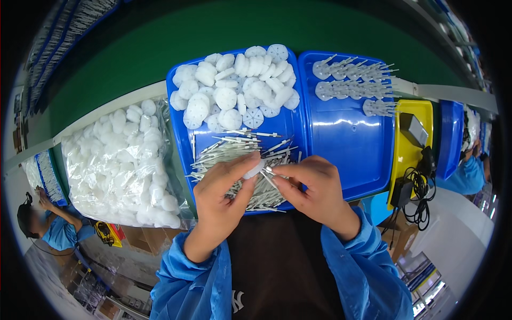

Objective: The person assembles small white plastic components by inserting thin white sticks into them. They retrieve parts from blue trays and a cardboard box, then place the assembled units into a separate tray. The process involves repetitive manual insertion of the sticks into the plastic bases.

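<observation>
My left hand (pixel 220 193) pinches a round white plastic disc (pixel 254 170) between thumb and fingers. Close against its right side, my right hand (pixel 314 191) is closed on a thin pin (pixel 268 174) at the disc; whether its end sits in the disc I cannot tell. Both hands are over a heap of slim white-and-metal pins (pixel 224 152) in the near part of the left blue tray (pixel 180 128). A pile of loose white discs (pixel 226 97) fills that tray's far part.
The right blue tray (pixel 349 152) holds rows of discs with pins sticking out (pixel 346 89). Left lies a clear bag of white discs (pixel 114 165). A yellow tray (pixel 408 106) and black cables (pixel 418 197) are right. Co-workers in blue (pixel 63 232) (pixel 465 176) sit at both sides.
</observation>
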A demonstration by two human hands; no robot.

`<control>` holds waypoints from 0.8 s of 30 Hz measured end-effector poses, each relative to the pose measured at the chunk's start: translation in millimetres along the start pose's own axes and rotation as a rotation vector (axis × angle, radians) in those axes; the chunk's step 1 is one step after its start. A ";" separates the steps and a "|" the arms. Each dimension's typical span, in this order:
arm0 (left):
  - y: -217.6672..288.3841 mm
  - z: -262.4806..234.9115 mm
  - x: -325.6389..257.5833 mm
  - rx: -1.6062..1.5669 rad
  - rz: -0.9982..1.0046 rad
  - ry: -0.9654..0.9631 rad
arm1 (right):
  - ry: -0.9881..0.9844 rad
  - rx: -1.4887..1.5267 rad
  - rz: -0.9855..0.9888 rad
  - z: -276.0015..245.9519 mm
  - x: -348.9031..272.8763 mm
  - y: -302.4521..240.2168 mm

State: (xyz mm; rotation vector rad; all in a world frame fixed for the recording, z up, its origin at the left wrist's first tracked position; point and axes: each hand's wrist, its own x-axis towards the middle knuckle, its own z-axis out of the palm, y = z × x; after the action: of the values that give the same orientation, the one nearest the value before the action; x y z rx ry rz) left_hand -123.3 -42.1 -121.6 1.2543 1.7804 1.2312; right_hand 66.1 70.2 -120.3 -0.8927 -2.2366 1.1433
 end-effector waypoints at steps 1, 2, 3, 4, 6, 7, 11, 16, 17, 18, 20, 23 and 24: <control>-0.1 0.1 1.1 0.057 0.051 -0.006 | -0.013 -0.005 0.012 0.4 0.2 0.6; 0.1 0.1 1.5 0.114 0.102 -0.012 | -0.025 -0.011 0.024 0.8 0.3 0.7; 1.3 0.9 1.1 0.150 0.116 -0.001 | -0.010 -0.048 0.022 1.9 0.7 -0.6; 2.8 2.6 1.0 0.186 0.132 0.008 | 0.008 -0.086 0.021 3.8 1.5 -3.0; 4.3 5.0 -1.2 0.246 0.142 0.018 | 0.046 -0.175 -0.014 5.8 2.7 -7.8; 5.1 5.3 -3.6 0.273 0.135 0.022 | 0.065 -0.224 -0.050 6.2 4.1 -10.6; 8.0 7.0 -4.8 0.291 0.151 0.060 | 0.086 -0.303 -0.112 4.0 8.2 -19.2; 13.7 6.2 -15.8 0.195 0.019 0.073 | 0.089 -0.231 -0.165 7.3 11.2 -18.1; 15.5 5.6 -16.7 0.179 -0.014 0.063 | 0.087 -0.222 -0.165 7.6 11.4 -19.2; 12.6 4.3 -17.3 0.135 -0.042 0.039 | 0.083 -0.204 -0.144 8.2 10.1 -19.0; 5.6 0.1 -18.3 0.049 -0.099 -0.007 | 0.075 -0.167 -0.104 10.5 6.7 -16.6; 9.5 -0.4 -8.3 -0.278 -0.176 0.017 | 0.035 -0.034 -0.095 10.9 1.9 -6.6; 0.8 2.0 -13.8 -0.244 -0.166 0.033 | 0.038 0.005 -0.102 9.8 2.5 -3.6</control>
State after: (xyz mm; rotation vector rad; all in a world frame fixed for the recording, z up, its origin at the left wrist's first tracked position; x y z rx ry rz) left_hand -116.5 -54.3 -121.9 0.9350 1.6622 1.3322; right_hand 56.8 65.3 -122.3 -0.7820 -2.2208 1.0759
